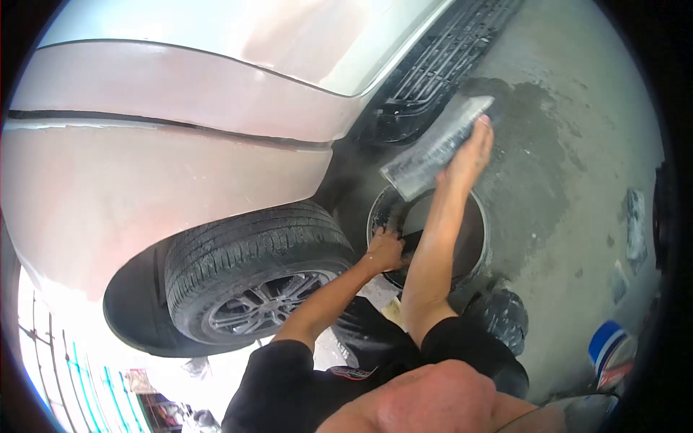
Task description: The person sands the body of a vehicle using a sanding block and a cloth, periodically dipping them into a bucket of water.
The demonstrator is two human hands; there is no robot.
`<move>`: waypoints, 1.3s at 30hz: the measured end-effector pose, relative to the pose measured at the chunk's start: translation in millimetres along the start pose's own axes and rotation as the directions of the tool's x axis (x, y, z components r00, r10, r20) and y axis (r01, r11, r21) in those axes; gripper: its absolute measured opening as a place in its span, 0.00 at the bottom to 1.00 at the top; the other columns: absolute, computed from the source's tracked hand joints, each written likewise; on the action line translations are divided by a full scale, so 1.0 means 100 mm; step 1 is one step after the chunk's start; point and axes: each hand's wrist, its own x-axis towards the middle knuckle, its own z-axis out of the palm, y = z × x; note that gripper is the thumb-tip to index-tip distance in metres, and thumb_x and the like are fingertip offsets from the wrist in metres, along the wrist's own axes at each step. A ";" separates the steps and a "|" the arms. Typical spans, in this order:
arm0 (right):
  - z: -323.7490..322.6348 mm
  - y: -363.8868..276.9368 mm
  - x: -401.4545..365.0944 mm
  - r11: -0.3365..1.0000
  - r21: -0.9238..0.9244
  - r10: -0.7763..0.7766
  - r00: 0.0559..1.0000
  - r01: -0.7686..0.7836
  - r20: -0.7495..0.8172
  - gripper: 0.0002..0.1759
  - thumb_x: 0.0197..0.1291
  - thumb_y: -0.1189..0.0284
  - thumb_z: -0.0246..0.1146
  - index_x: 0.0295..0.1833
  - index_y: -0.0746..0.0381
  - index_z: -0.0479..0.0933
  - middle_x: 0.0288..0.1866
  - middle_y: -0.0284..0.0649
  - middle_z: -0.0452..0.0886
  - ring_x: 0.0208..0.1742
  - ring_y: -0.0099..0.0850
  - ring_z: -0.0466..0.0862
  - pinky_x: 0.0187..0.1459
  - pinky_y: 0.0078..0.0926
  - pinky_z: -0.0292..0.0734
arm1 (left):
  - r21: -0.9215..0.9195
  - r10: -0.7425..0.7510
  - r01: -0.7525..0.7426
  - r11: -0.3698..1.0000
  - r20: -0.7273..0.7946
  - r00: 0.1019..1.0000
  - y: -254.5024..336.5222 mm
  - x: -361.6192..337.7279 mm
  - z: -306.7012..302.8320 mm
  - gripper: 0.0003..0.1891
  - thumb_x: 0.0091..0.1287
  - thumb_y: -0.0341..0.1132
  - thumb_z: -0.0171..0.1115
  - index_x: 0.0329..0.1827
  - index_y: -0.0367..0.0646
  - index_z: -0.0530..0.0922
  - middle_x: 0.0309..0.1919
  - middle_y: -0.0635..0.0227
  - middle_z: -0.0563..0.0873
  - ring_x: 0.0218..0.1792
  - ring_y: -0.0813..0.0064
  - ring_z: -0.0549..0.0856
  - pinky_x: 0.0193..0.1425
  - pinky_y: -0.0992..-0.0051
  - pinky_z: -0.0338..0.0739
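My right hand [469,155] is closed on a long, flat grey-white block [437,150], which looks like a sanding block. It is tilted above the far rim of a round bucket [486,227] that holds murky grey liquid [465,242]. My left hand [387,250] reaches over the bucket's near left side with its fingers bent. A dark, straight-edged piece shows beside those fingers, but what it is I cannot make out. Left of the bucket is the car's tyre [253,242], below a fender [159,173] with dull, patchy pinkish-beige paint.
A dark grille [440,68] lies beyond the bumper. Wet patches mark the concrete floor [570,137]. A dark plastic-like bundle [499,317] sits right of my leg. At the far right are a long whitish piece [635,225] and a blue-and-white tub [612,350].
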 end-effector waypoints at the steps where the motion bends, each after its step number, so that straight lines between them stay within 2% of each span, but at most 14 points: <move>1: -0.05 -0.01 -0.02 0.999 0.038 0.035 0.999 -0.035 0.001 0.20 0.78 0.59 0.58 0.60 0.65 0.77 0.50 0.38 0.81 0.49 0.29 0.82 0.51 0.31 0.78 | -0.011 0.018 -0.017 1.000 0.097 0.995 0.00 0.09 0.07 0.29 0.67 0.59 0.63 0.53 0.39 0.88 0.55 0.50 0.87 0.58 0.55 0.85 0.65 0.60 0.72; 2: -0.11 -0.02 -0.01 0.994 0.080 0.071 0.997 -0.071 0.000 0.23 0.78 0.58 0.57 0.63 0.66 0.76 0.55 0.41 0.82 0.55 0.33 0.82 0.57 0.34 0.78 | -0.166 0.016 0.019 0.986 0.205 0.979 0.08 0.24 0.15 0.29 0.67 0.57 0.64 0.53 0.38 0.88 0.55 0.49 0.87 0.57 0.54 0.85 0.64 0.59 0.74; 5: -0.19 -0.03 0.05 0.990 0.015 0.139 0.990 -0.139 0.009 0.23 0.78 0.58 0.57 0.64 0.67 0.76 0.58 0.42 0.81 0.57 0.34 0.82 0.59 0.34 0.78 | -0.543 0.080 0.151 0.826 0.378 0.923 0.32 0.65 0.43 0.28 0.66 0.57 0.65 0.53 0.38 0.88 0.55 0.49 0.87 0.56 0.54 0.86 0.63 0.59 0.75; 8: -0.21 -0.02 0.18 0.978 0.077 0.193 0.980 -0.196 0.041 0.25 0.78 0.58 0.58 0.66 0.67 0.75 0.60 0.42 0.81 0.58 0.34 0.82 0.60 0.34 0.77 | -0.712 0.136 0.232 0.663 0.419 0.898 0.56 0.91 0.70 0.28 0.66 0.56 0.65 0.53 0.38 0.88 0.54 0.49 0.88 0.56 0.53 0.86 0.62 0.59 0.75; 9: -0.20 -0.08 0.21 0.976 0.027 0.213 0.977 -0.214 0.032 0.26 0.78 0.57 0.58 0.67 0.68 0.74 0.61 0.43 0.81 0.59 0.35 0.81 0.61 0.34 0.76 | -0.739 0.139 0.254 0.623 0.425 0.895 0.62 0.94 0.74 0.28 0.66 0.56 0.65 0.53 0.38 0.88 0.54 0.48 0.88 0.56 0.53 0.86 0.62 0.59 0.75; 10: -0.20 -0.11 0.23 0.976 0.017 0.215 0.977 -0.215 0.016 0.23 0.78 0.58 0.58 0.64 0.67 0.76 0.57 0.41 0.81 0.56 0.32 0.81 0.58 0.33 0.77 | -0.768 0.142 0.273 0.579 0.424 0.894 0.69 0.98 0.79 0.28 0.66 0.56 0.65 0.53 0.37 0.88 0.54 0.48 0.88 0.55 0.53 0.86 0.62 0.59 0.76; 12: -0.19 -0.13 0.31 0.977 0.005 0.215 0.977 -0.215 -0.014 0.20 0.78 0.58 0.58 0.56 0.66 0.78 0.48 0.37 0.81 0.48 0.28 0.81 0.52 0.30 0.77 | -0.801 0.134 0.302 0.517 0.424 0.896 0.80 1.01 0.85 0.28 0.66 0.55 0.66 0.52 0.37 0.88 0.54 0.48 0.88 0.55 0.53 0.86 0.62 0.59 0.76; 16: -0.31 -0.06 0.54 0.978 -0.023 0.207 0.978 -0.207 0.003 0.23 0.78 0.56 0.58 0.58 0.68 0.78 0.52 0.42 0.81 0.52 0.33 0.80 0.57 0.33 0.76 | -0.844 0.108 0.341 0.413 0.417 0.902 0.97 1.01 0.90 0.27 0.65 0.55 0.66 0.52 0.37 0.87 0.53 0.48 0.88 0.54 0.52 0.87 0.61 0.58 0.76; 17: -0.37 -0.02 0.62 0.973 -0.018 0.230 0.973 -0.230 0.011 0.26 0.77 0.55 0.59 0.61 0.69 0.77 0.56 0.45 0.81 0.55 0.36 0.81 0.59 0.35 0.76 | -0.850 0.097 0.351 0.393 0.418 0.903 1.00 1.01 0.91 0.27 0.65 0.54 0.66 0.52 0.37 0.87 0.53 0.47 0.88 0.54 0.52 0.87 0.61 0.58 0.77; 21: -0.35 -0.16 0.72 0.969 -0.053 0.238 0.968 -0.243 -0.074 0.30 0.77 0.54 0.58 0.67 0.70 0.75 0.62 0.49 0.79 0.61 0.39 0.81 0.62 0.36 0.76 | -0.869 0.075 0.379 0.319 0.422 0.904 1.12 0.99 0.93 0.27 0.64 0.54 0.67 0.52 0.36 0.87 0.53 0.47 0.88 0.53 0.52 0.87 0.60 0.58 0.77; 27: -0.40 -0.23 0.67 0.969 -0.098 0.225 0.973 -0.229 -0.043 0.30 0.77 0.54 0.58 0.68 0.71 0.74 0.63 0.49 0.79 0.61 0.39 0.81 0.62 0.38 0.77 | -0.890 0.054 0.387 0.241 0.410 0.910 1.19 0.98 0.99 0.26 0.64 0.53 0.68 0.51 0.36 0.87 0.52 0.46 0.88 0.52 0.51 0.88 0.59 0.58 0.78; 30: -0.40 -0.24 0.59 0.965 -0.078 0.251 0.968 -0.251 -0.003 0.32 0.77 0.55 0.59 0.71 0.71 0.73 0.67 0.49 0.78 0.64 0.38 0.80 0.65 0.37 0.75 | -0.902 0.046 0.379 0.208 0.396 0.917 1.18 0.96 0.98 0.26 0.63 0.52 0.69 0.51 0.36 0.87 0.51 0.46 0.88 0.51 0.51 0.88 0.58 0.58 0.79; 36: -0.41 -0.32 0.53 0.975 -0.119 0.193 0.981 -0.188 0.031 0.29 0.78 0.56 0.57 0.67 0.71 0.75 0.62 0.47 0.79 0.60 0.37 0.81 0.61 0.35 0.76 | -0.922 0.033 0.360 0.146 0.368 0.929 1.19 0.94 0.86 0.26 0.63 0.51 0.69 0.51 0.35 0.87 0.51 0.45 0.89 0.50 0.50 0.88 0.57 0.57 0.80; 39: -0.40 -0.46 0.48 0.979 -0.075 0.190 0.982 -0.188 0.015 0.29 0.78 0.55 0.57 0.67 0.71 0.75 0.63 0.47 0.79 0.61 0.37 0.81 0.62 0.35 0.75 | -0.930 0.012 0.353 0.097 0.356 0.934 1.03 0.96 0.61 0.26 0.62 0.51 0.70 0.51 0.35 0.87 0.50 0.45 0.89 0.50 0.50 0.89 0.57 0.57 0.80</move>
